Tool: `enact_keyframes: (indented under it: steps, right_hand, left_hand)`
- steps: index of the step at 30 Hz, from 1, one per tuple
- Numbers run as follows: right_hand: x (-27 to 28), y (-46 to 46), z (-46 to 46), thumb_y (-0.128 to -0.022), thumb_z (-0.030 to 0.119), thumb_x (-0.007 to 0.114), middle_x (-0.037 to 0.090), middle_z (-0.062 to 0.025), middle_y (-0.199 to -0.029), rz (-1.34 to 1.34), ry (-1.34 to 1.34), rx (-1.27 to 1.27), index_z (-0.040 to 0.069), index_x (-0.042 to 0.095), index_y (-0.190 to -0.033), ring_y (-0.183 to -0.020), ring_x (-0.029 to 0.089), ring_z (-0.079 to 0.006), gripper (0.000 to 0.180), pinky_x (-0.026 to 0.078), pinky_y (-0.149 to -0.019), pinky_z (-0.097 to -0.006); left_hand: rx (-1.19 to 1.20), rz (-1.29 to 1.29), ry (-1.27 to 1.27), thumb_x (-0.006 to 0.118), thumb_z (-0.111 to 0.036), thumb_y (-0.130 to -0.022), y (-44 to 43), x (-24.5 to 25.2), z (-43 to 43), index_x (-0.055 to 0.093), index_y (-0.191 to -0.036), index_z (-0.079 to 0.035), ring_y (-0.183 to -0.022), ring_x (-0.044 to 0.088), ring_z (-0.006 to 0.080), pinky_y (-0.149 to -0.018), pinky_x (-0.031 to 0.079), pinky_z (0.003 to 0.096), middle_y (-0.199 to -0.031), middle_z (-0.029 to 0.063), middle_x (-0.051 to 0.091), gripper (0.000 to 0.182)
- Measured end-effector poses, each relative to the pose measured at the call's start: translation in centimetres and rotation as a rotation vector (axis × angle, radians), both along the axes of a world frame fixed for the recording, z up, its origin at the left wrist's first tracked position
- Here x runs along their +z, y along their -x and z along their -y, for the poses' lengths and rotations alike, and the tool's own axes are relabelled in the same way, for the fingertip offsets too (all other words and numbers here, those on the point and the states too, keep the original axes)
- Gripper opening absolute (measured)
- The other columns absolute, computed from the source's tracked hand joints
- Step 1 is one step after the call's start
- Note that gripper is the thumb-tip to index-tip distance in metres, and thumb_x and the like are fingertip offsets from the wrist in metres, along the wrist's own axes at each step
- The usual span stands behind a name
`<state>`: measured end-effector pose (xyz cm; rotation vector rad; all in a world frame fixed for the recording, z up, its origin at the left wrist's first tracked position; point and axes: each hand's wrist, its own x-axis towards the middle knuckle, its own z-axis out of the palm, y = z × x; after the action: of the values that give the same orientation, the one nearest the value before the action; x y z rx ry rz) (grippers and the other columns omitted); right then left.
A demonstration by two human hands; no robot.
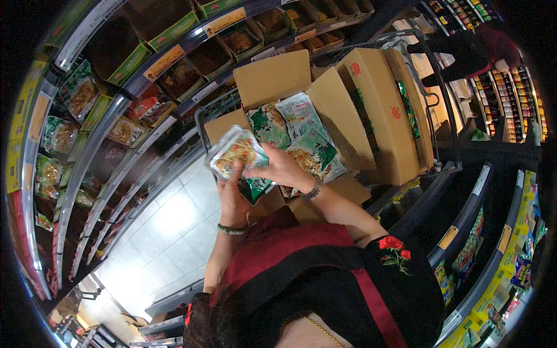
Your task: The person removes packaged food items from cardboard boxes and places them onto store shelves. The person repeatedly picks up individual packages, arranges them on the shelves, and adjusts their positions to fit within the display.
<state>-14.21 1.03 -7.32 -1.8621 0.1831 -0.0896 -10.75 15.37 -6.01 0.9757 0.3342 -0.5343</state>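
Both hands are together above an opened cardboard box (272,78), close to its near left corner. Between them is a plastic food packet (237,152) with a noodle picture on its front, blurred at the edges. My left hand (233,191) grips it from below, thumb across the front. My right hand (283,167) has its fingers at the packet's right side. A green part of a packet (256,189) shows just under the hands; whether it belongs to the held one I cannot tell. Inside the box lie several green and silver noodle packets (311,145), some face up, one showing its back.
The box rests in a wire shopping cart (428,87), beside a taller carton (378,113). Shelves with price strips (163,63) and display trays curve along the left; another shelf (461,217) stands at right. Another person (474,48) is at the far upper right. Tiled floor (174,230) shows at left.
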Motion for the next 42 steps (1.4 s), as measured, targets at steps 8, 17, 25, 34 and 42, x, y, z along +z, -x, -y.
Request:
enact_keyframes:
  steps: [8,17,25,34,42]
  right_hand:
    - [2.6,2.1,-0.6,-0.083,0.017,0.064,0.063,-0.0026,-0.074,-0.458,-0.974,0.031,0.0,0.057,-0.096,-0.053,0.057,-0.0095,0.022,0.042,-0.043,-0.018]
    - [-7.4,-3.5,5.4,-0.073,0.028,0.068,0.045,-0.0269,-0.125,-0.206,0.595,-0.023,-0.001,0.04,-0.129,-0.109,0.052,-0.0348,0.069,0.045,-0.087,-0.0403]
    - [-6.1,-2.9,6.7,-0.078,0.014,0.058,0.063,-0.0175,-0.078,-0.073,0.325,-0.48,0.002,0.057,-0.109,-0.056,0.059,-0.0276,0.033,0.043,-0.046,-0.0355]
    - [5.2,2.9,1.8,-0.068,-0.005,0.052,0.03,-0.0097,-0.144,0.19,0.714,0.442,0.014,0.05,-0.127,-0.132,0.028,-0.0296,0.063,0.029,-0.106,-0.0437]
    - [5.9,2.4,3.6,-0.083,0.022,0.061,0.048,-0.0094,-0.131,-0.288,-0.397,0.003,0.007,0.057,-0.115,-0.129,0.034,-0.0266,0.036,0.038,-0.099,-0.0385]
  left_hand:
    - [0.183,0.092,-0.087,0.059,-0.017,-0.089,-1.4,0.4,-0.8,0.042,-0.125,-0.002,-0.101,0.056,0.0202,-0.081,0.05,0.0336,-0.118,0.0106,0.053,0.043]
    - [0.053,0.09,-0.091,0.06,-0.019,-0.088,-3.4,-0.1,-4.8,0.044,-0.122,0.002,-0.099,0.058,0.0194,-0.08,0.05,0.0318,-0.116,0.0118,0.055,0.043]
    - [-0.135,-0.108,-0.034,0.057,-0.016,-0.089,-0.6,0.8,-3.4,0.05,-0.117,0.002,-0.091,0.061,0.0177,-0.076,0.052,0.031,-0.108,0.0095,0.061,0.034]
    - [-0.221,-0.173,0.379,0.055,-0.028,-0.091,-0.5,1.7,-1.4,0.041,-0.125,-0.002,-0.1,0.058,0.0171,-0.08,0.052,0.0315,-0.115,0.0094,0.056,0.045]
    - [-0.425,-0.089,0.07,0.068,-0.001,-0.077,0.3,2.8,-1.3,0.044,-0.123,-0.002,-0.096,0.06,0.0191,-0.081,0.052,0.0311,-0.109,0.0085,0.06,0.052]
